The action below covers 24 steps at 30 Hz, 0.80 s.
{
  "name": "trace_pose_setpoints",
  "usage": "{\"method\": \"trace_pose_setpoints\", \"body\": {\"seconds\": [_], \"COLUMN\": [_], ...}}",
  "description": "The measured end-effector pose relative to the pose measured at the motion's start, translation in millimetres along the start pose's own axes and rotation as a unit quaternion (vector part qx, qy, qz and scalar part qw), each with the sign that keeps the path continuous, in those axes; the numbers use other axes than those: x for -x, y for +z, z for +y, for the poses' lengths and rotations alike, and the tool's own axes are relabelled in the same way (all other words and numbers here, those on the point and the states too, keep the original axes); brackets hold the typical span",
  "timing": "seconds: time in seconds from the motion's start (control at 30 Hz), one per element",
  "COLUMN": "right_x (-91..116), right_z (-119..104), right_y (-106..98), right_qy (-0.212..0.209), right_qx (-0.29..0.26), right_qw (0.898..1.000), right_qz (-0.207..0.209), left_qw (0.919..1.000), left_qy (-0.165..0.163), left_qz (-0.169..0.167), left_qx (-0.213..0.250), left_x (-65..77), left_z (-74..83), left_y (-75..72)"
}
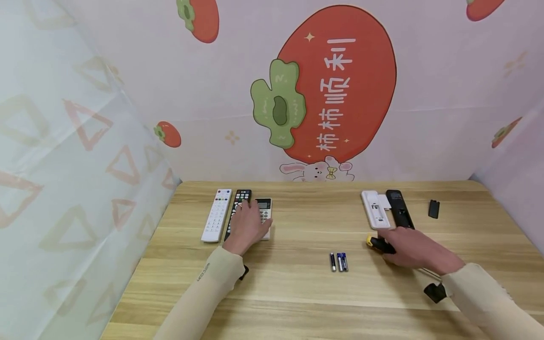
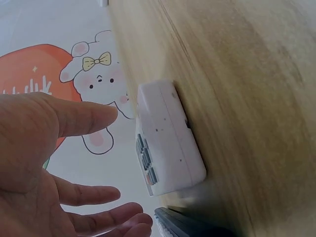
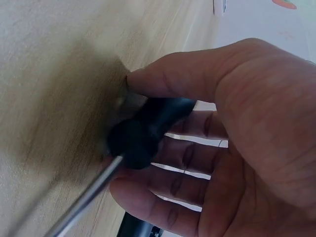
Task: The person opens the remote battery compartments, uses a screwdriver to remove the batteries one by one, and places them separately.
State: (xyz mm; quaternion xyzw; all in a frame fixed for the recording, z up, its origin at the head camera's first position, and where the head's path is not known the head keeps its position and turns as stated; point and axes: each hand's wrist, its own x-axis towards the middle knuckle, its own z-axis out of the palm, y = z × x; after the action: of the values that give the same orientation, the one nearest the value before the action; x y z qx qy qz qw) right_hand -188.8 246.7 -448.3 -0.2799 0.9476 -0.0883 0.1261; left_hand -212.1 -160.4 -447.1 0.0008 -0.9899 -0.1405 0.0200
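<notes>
At the left, my left hand (image 1: 246,227) is over a black remote control (image 1: 243,194) and a white air-conditioner remote (image 1: 267,213) with a small display. In the left wrist view its thumb and fingers are spread apart beside the white remote (image 2: 170,143), with nothing between them. My right hand (image 1: 414,248) holds a screwdriver (image 1: 381,245) by its black handle with a yellow end. The right wrist view shows thumb and fingers around the handle (image 3: 143,133), and the metal shaft (image 3: 86,200) pointing away from the palm.
A long white remote (image 1: 216,216) lies leftmost. Three batteries (image 1: 340,262) lie mid-table. Behind the right hand are a white remote (image 1: 369,203) with its battery compartment uncovered, a black remote (image 1: 398,205) back up, and a small black cover (image 1: 434,208). Patterned walls stand behind and beside the table.
</notes>
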Motion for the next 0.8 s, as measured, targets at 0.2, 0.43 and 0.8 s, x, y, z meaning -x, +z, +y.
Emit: {"method": "trace_pose_setpoints", "body": {"seconds": [0.2,0.43,0.8], "right_x": [1.4,3.4,-10.2], "right_z": [1.1,-1.0,-28.5], "right_y": [0.8,-1.3,-13.3], "right_qy": [-0.003,0.000,0.003], "right_qx": [-0.005,0.011,-0.002], "right_qw": [1.000,1.000,0.996], "right_qz": [0.002,0.020,0.094], "left_qw": [0.9998,0.9992,0.9994], "left_qy": [0.013,0.027,0.026], "left_qz": [0.013,0.030,0.023], "left_qx": [0.001,0.004,0.008], "left_x": [2.5,3.8,5.8], "left_z": [0.5,2.3,3.2], "left_y": [-0.5,-2.3,3.0]}}
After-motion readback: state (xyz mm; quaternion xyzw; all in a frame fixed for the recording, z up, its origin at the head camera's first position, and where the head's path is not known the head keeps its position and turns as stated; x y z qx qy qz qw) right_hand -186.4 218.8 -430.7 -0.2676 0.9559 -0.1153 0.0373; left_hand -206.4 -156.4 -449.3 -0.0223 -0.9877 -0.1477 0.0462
